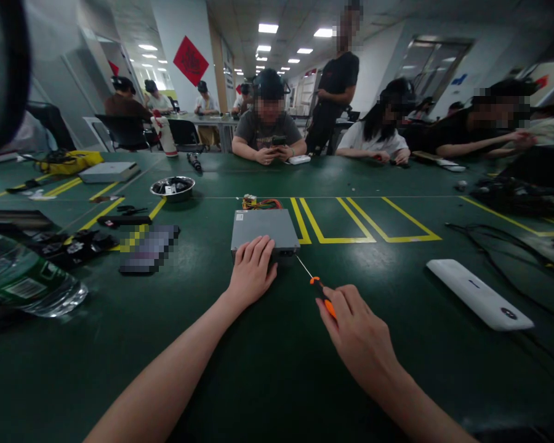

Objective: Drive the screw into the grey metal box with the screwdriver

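Observation:
A grey metal computer power supply (265,223) lies on the green table in front of me, a bundle of coloured wires (263,203) coming out of its far side. My left hand (253,269) grips its near edge, fingers laid over the top and thumb down at the front face. In my right hand (357,320) is a screwdriver (318,286) with an orange and black handle. Its thin shaft points at the lower right of the power supply's near face. Whether the tip touches there I cannot tell.
Yellow tape (346,240) marks the green table (277,369). A metal bowl (172,189) with small parts, a phone (149,249) and a water bottle (28,277) stand left. At right lie a white power bank-like device (477,294) and black cables (512,246). People sit opposite.

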`<state>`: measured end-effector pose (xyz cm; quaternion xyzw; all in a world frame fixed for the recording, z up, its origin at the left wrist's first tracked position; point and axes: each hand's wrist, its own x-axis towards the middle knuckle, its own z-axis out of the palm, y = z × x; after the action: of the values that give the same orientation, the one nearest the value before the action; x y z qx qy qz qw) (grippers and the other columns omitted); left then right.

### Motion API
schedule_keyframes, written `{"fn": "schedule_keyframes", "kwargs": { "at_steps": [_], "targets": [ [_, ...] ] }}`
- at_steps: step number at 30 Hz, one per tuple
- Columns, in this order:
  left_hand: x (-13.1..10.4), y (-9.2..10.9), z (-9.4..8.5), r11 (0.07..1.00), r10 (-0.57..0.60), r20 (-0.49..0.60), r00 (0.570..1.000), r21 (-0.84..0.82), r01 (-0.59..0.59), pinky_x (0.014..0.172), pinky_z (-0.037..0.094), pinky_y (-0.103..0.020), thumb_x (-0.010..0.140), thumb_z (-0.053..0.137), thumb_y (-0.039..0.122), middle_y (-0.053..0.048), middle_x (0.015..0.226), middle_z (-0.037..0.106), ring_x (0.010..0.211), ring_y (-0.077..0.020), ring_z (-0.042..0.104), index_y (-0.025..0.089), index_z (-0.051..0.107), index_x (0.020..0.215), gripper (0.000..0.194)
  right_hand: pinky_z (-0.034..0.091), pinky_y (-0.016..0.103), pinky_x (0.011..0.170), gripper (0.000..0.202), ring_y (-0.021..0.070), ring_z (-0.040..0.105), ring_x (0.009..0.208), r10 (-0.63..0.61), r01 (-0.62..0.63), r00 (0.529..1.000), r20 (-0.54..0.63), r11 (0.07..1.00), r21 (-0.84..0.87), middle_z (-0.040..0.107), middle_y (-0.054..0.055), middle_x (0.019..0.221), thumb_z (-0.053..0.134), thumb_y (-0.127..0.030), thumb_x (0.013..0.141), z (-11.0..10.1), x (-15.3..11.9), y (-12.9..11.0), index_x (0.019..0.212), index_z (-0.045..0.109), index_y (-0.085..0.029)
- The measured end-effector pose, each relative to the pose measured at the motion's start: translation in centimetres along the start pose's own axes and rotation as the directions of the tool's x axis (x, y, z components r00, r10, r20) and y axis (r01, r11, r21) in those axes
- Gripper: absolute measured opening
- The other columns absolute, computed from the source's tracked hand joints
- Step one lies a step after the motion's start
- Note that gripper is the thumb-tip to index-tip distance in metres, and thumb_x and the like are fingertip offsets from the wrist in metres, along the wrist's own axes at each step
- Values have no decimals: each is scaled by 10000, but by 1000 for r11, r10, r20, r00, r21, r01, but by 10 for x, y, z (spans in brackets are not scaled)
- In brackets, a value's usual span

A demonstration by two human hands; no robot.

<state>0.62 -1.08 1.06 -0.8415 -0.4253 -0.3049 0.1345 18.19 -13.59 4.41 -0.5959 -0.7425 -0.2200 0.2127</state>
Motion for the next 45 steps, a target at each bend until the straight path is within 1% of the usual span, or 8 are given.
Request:
{"fn": "schedule_keyframes", "kwargs": {
  "at_steps": [7, 12, 18, 21, 24, 30, 35, 45],
  "targets": [
    [2, 0, 2, 998, -27, -30, 999, -55, 25, 976, 279, -417, 858, 443, 279, -109, 1277, 500, 1199, -253, 409, 165, 440, 1233, 392, 442, 260, 503, 232, 156, 600, 571, 364, -485, 869, 336, 763, 428, 617, 21, 709, 417, -382, 878, 4, 2, 8, 967, 457, -171],
    [4, 1, 4, 997, -59, -65, 996, -45, 56, 934, 298, -407, 861, 450, 286, -89, 1225, 541, 1151, -244, 441, 177, 484, 1169, 329, 455, 308, 582, 235, 171, 593, 656, 404, -600, 799, 446, 587, 543, 602, 31, 786, 549, -379, 780, 13, 1, 5, 877, 436, -198],
    [5, 1, 5, 997, -72, -95, 993, -37, 69, 911, 302, -406, 866, 449, 281, -74, 1191, 563, 1115, -242, 455, 196, 504, 1134, 286, 202, 174, 344, 252, 67, 393, 431, 318, -780, 574, 755, -70, 622, 515, -28, 669, 449, -453, 799, 12, 10, -2, 781, 397, -207],
    [6, 0, 6, 997, -80, -90, 993, -31, 77, 899, 308, -410, 866, 451, 272, -71, 1191, 563, 1106, -244, 457, 209, 507, 1129, 276, 183, 164, 342, 214, 63, 402, 460, 296, -771, 541, 787, -199, 605, 504, -16, 693, 440, -408, 803, 12, 12, -5, 776, 400, -200],
    [6, 0, 6, 997, -80, -82, 993, -25, 79, 889, 312, -412, 867, 448, 271, -69, 1192, 562, 1098, -250, 458, 214, 510, 1124, 270, 229, 161, 329, 210, 55, 389, 428, 323, -774, 573, 754, -90, 627, 491, -33, 702, 452, -369, 803, 15, 7, -6, 916, 404, -199],
    [6, 0, 7, 994, -95, -89, 991, -56, 91, 887, 313, -424, 855, 468, 271, -69, 1185, 564, 1088, -259, 459, 225, 513, 1121, 273, 519, 258, 574, 422, 139, 602, 722, 347, -539, 842, 413, 509, 671, 506, 62, 980, 506, -141, 703, 13, -8, -12, 1096, 366, -203],
    [6, 0, 7, 994, -99, -85, 991, -48, 95, 883, 315, -418, 855, 467, 274, -63, 1179, 565, 1079, -257, 456, 224, 518, 1110, 265, 532, 328, 710, 250, 181, 595, 866, 278, -285, 957, 85, 838, 465, 498, 116, 1031, 407, -126, 832, 6, -9, -18, 1079, 434, -159],
    [6, 1, 8, 993, -111, -96, 989, -60, 106, 881, 315, -427, 851, 467, 262, -61, 1167, 571, 1070, -258, 457, 238, 523, 1112, 268, 513, 262, 505, 247, 155, 609, 657, 265, -264, 964, 34, 923, 279, 566, 93, 878, 332, -297, 921, 6, -5, -23, 1019, 487, -131]
  ]
}}
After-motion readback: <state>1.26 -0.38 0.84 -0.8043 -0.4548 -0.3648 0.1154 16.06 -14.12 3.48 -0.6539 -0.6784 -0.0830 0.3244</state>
